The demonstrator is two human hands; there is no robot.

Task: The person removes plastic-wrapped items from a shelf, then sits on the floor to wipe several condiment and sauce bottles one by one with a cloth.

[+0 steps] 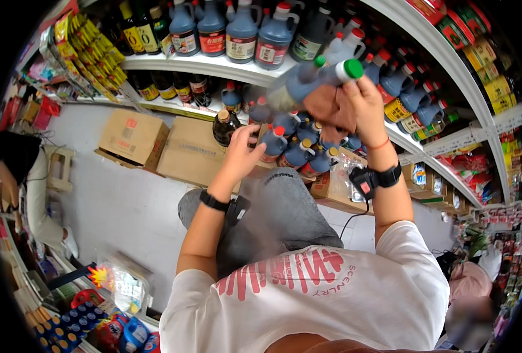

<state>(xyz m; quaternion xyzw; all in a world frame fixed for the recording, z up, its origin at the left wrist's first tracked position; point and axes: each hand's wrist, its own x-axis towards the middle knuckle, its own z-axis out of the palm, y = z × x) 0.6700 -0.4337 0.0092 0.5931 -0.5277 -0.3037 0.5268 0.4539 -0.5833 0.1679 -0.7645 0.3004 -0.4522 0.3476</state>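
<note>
My right hand (367, 108) is raised in front of the shelves, closed around the neck of a tilted plastic bottle with a green cap (353, 69). A brown cloth (331, 106) bunches in the same hand and hangs against the bottle, whose body is blurred by motion. Lower and to the left, my left hand (243, 152) has its fingers apart and holds nothing. Beside its fingertips stand a dark bottle with a gold cap (225, 128) and a red-capped jug of dark liquid (273, 143). Several more handled jugs (297, 154) crowd in front of my knee.
Jugs of dark liquid line the upper shelf (190, 61). Closed cardboard cartons (133, 137) sit on the floor at left; an open carton (347, 189) with clear plastic lies right. A person (36, 189) is at far left near a stool (59, 167). Yellow sachets (89, 53) hang upper left.
</note>
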